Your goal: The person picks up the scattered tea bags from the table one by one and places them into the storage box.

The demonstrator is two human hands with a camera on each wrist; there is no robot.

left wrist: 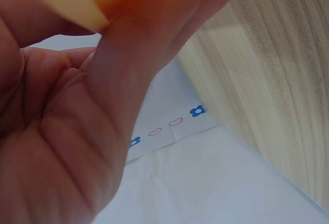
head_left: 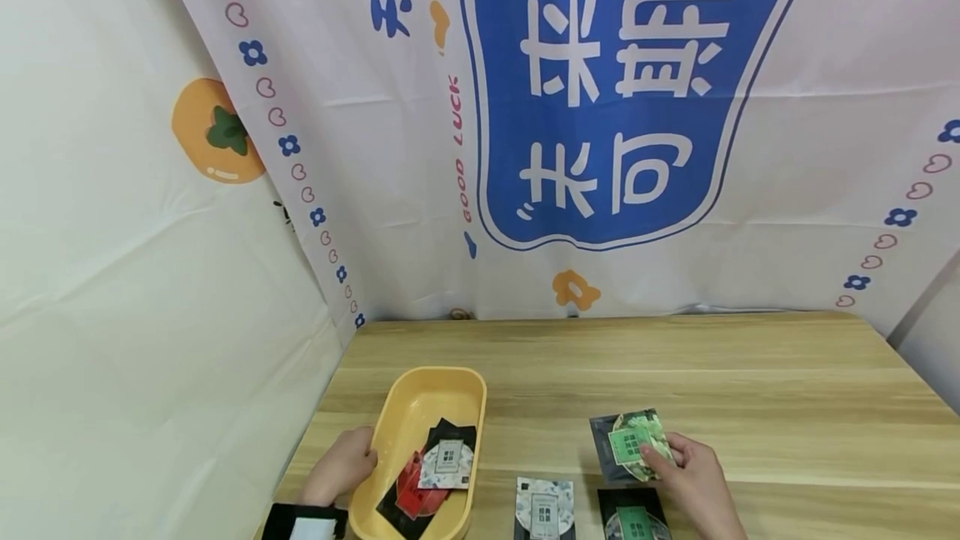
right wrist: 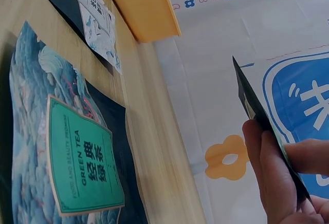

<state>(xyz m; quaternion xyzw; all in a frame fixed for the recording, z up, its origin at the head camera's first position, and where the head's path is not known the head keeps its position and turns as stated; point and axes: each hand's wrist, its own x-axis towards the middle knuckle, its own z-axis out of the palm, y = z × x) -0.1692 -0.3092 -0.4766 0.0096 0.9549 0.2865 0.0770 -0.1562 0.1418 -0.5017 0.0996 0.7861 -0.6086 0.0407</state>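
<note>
My left hand (head_left: pixel 341 463) grips the left side of a yellow plastic tray (head_left: pixel 422 398), thumb and fingers around its edge in the left wrist view. Inside the tray lie black sachets, one with a white and grey front (head_left: pixel 448 458) overlapping one with a red front (head_left: pixel 412 497). Between thumb and fingers, my right hand (head_left: pixel 699 480) pinches a tea sachet (head_left: pixel 630 444) with a light green label, raised above the table and seen edge-on in the right wrist view. Just below it lies a sachet (right wrist: pixel 85 157) with a green label reading GREEN TEA.
A sachet with a white and grey front (head_left: pixel 544 508) lies on the wooden table (head_left: pixel 525 390) between the tray and the green tea sachet. Behind the table hangs a white printed cloth (head_left: pixel 405 190) with a blue panel. Pale sheeting (head_left: pixel 150 315) covers the left side.
</note>
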